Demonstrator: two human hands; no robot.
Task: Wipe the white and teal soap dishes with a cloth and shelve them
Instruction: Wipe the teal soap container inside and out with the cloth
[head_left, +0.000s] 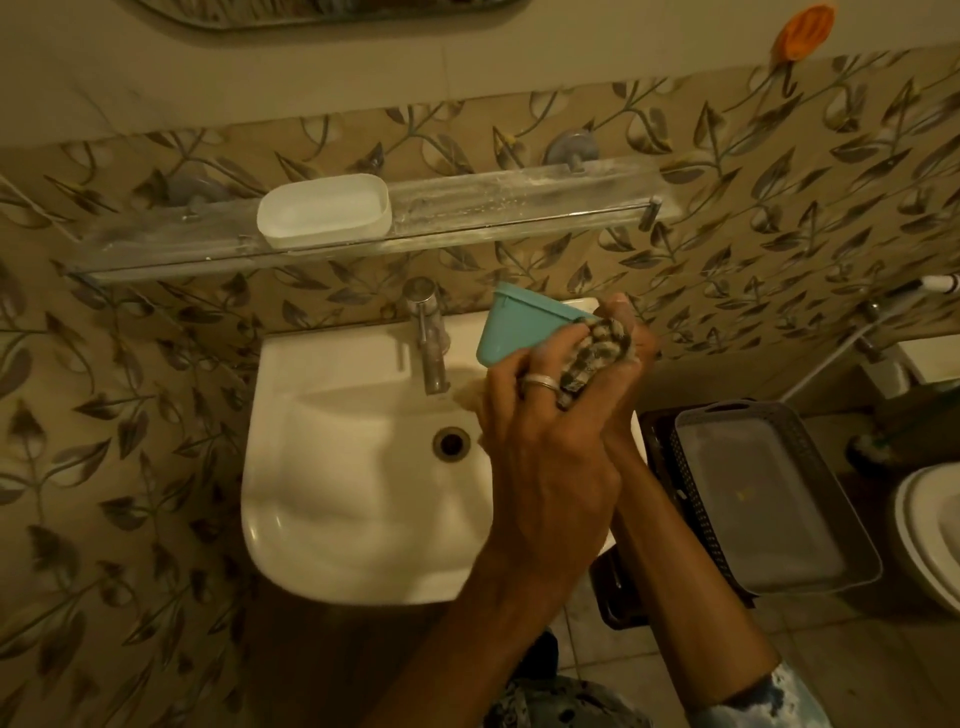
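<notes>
The white soap dish (322, 210) stands on the glass shelf (519, 202), left of its middle. The teal soap dish (511, 332) is held tilted in the air over the sink's back right corner, below the shelf. My left hand (545, 441), with rings on a finger, grips the teal dish at its lower right edge. My right hand (631, 332) sits just behind it, closed on a black-and-white checked cloth (597, 353) that is pressed against the dish. The two hands overlap, so the dish's right end is hidden.
A white sink (337, 467) with a chrome tap (428, 332) lies under the shelf. A grey perforated basket (769, 493) rests on a dark stand at the right, beside a toilet (930, 530). An orange holder (805, 31) hangs on the wall at top right.
</notes>
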